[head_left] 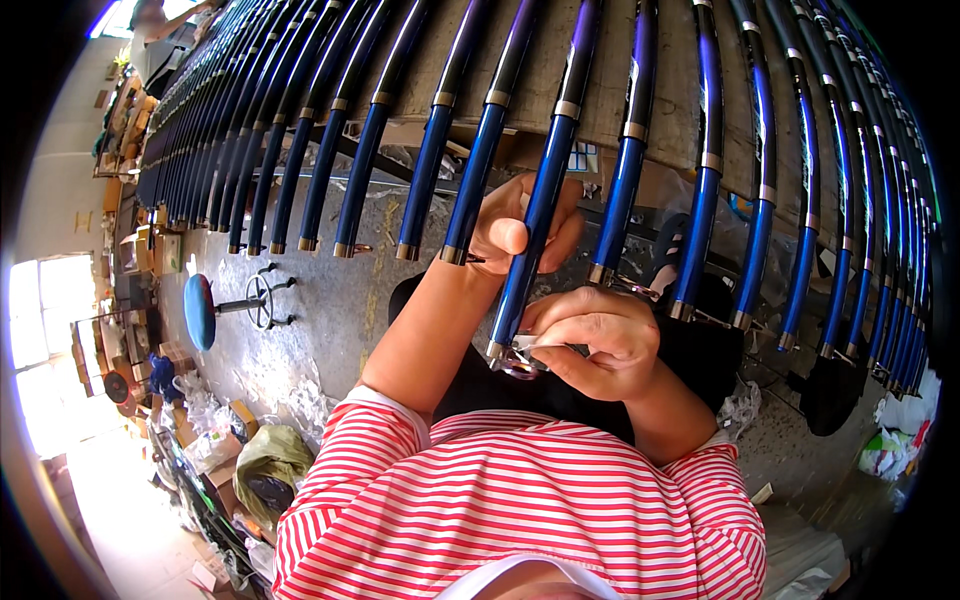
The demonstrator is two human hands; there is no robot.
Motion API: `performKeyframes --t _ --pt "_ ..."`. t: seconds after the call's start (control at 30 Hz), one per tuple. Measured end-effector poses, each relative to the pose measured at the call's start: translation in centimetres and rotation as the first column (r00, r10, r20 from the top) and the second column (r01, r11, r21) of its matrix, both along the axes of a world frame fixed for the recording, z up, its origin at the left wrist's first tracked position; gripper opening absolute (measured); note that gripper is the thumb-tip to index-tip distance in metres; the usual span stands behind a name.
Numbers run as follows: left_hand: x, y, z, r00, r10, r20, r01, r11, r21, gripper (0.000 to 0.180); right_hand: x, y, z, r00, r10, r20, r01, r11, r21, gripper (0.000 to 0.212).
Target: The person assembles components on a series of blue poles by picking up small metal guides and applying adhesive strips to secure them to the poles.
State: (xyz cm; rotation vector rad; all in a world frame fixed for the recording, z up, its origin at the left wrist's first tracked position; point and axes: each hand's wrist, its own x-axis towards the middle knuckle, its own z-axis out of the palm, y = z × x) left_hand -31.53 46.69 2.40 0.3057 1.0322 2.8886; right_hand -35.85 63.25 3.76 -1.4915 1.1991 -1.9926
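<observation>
My left hand [500, 232] is wrapped around the blue lower part of a fishing rod [543, 195], its thumb lying beside the shaft. The rod is blue and black with a pale metal band, and its near end points toward my chest. A metal ring guide [520, 368] sits at that end. Close beside it, my right hand [608, 340] is closed in a pinch, thumb against forefinger. A small pale piece [525, 343] shows at its fingertips, touching or nearly touching the rod end; its kind is too small to tell.
Many similar rods [480, 160] lie side by side on a wooden table [480, 60], ends overhanging its edge. A blue stool [200, 312] lies tipped on the floor to the left. Bags and boxes [270, 465] pile beyond it. Another person [160, 40] is at the far left.
</observation>
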Motion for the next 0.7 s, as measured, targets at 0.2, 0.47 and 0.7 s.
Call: performKeyframes --t 0.2,0.47,0.7 --pt "-0.6 0.5 -1.2 0.982 0.001 -0.188 0.005 1.0 0.03 0.053 -0.1 -0.1 0.0 0.999 0.036 -0.009 -0.036 0.999 0.01 0.009" --pt "-1.2 0.1 -1.3 0.972 -0.17 -0.161 0.185 0.979 0.085 0.056 -0.4 -0.3 0.2 0.996 0.079 -0.05 -0.078 0.997 0.029 0.01" --pt "-0.4 -0.4 -1.5 0.973 -0.229 -0.021 0.229 0.959 0.169 0.059 -0.5 -0.4 0.8 0.996 0.054 -0.07 -0.052 0.998 0.039 0.01"
